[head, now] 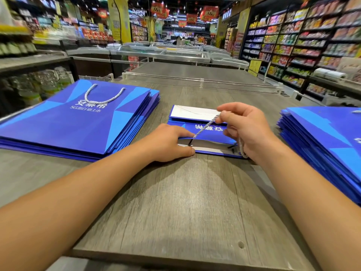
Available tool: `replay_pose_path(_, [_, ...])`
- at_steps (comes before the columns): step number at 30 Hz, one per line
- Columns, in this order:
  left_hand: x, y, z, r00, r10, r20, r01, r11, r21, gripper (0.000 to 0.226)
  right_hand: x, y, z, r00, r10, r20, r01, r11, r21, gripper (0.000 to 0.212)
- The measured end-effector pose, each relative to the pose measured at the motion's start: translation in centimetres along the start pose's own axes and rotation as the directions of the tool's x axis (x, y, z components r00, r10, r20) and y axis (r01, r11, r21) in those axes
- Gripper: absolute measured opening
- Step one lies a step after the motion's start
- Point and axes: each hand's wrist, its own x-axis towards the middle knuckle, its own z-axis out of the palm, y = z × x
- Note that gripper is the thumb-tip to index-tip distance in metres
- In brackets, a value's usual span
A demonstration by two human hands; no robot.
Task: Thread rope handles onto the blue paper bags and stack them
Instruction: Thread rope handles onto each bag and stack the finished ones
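Left hand (172, 142) fingers (185, 151) pinch blue paper bag (211, 133) top edge on worktop (175, 202); right hand (244, 130) fingers (221, 119) pinch rope handle (205, 127) taut, running to the left fingers.

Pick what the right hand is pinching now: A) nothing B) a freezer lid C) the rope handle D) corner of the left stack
C: the right hand pinches the rope handle, drawn taut up from the bag while the left hand holds the bag's edge.
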Motion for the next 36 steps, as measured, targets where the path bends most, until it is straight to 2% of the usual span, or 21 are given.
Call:
replay_pose_path(2, [-0.1,0.1,-0.3,1.000,-0.015,0.019,0.016,1.000,-0.009,0.054,0.0,-0.2,-0.4,1.000,-0.003,-0.026,0.002,0.999,-0.039,0.016])
replay_pose_path(5, [-0.1,-0.2,-0.6,0.998,-0.044,0.043,0.044,0.999,-0.012,0.053,0.2,-0.4,-1.2,1.000,0.001,0.007,0.000,0.992,-0.127,0.014])
replay_pose_path(7, [-0.2,-0.4,-1.0,0.996,-0.068,0.064,0.069,0.997,-0.017,0.051,0.5,-0.4,-2.1,0.999,-0.049,-0.016,0.045,0.977,-0.206,0.014])
replay_pose_path(10, [-0.1,-0.7,-1.7,0.990,-0.079,0.121,0.071,0.995,0.071,0.048,1.1,-0.1,-3.2,0.991,-0.104,-0.085,0.078,0.963,-0.258,0.013])
replay_pose_path(13, [-0.1,-0.9,-2.0,0.986,-0.075,0.147,0.055,0.989,0.138,0.051,1.5,0.6,-3.4,0.994,-0.074,-0.077,0.054,0.969,-0.240,0.014])
replay_pose_path(16, [-0.2,-0.8,-2.0,0.986,-0.065,0.155,0.060,0.997,0.040,0.053,1.5,1.0,-2.9,1.000,-0.010,-0.006,0.009,0.982,-0.190,0.022])
replay_pose_path(19, [-0.4,-0.9,-1.8,0.984,-0.114,0.135,0.132,0.983,-0.131,0.037,1.3,1.4,-2.5,0.998,0.019,0.067,0.001,0.958,-0.287,0.020])
replay_pose_path(22, [-0.5,-0.4,-1.3,0.991,-0.104,0.085,0.117,0.981,-0.157,0.049,1.4,1.9,-2.2,0.994,0.030,0.102,0.009,0.932,-0.361,0.018])
replay_pose_path(25, [-0.7,0.2,-1.4,0.986,-0.067,0.153,0.083,0.991,-0.102,0.070,1.6,2.1,-2.0,0.998,-0.012,0.068,0.039,0.914,-0.403,0.014])
replay_pose_path(28, [-0.9,0.4,-1.4,0.982,-0.138,0.129,0.162,0.966,-0.200,0.067,1.6,2.1,-1.7,0.998,-0.066,-0.009,0.057,0.914,-0.403,0.015])
replay_pose_path(29, [-0.8,0.6,-1.1,0.983,-0.165,0.083,0.177,0.968,-0.179,0.068,1.6,2.1,-1.7,0.996,-0.087,-0.031,0.066,0.908,-0.413,0.016])
replay_pose_path(32, [-0.5,1.5,0.1,0.984,-0.177,0.008,0.176,0.983,0.054,0.068,1.9,2.0,-2.1,0.975,-0.191,-0.111,0.121,0.883,-0.454,0.019])
replay_pose_path(36, [-0.4,1.3,0.0,0.976,-0.192,0.102,0.179,0.976,0.125,0.085,1.9,1.6,-2.5,0.955,-0.268,-0.124,0.191,0.881,-0.433,0.023])
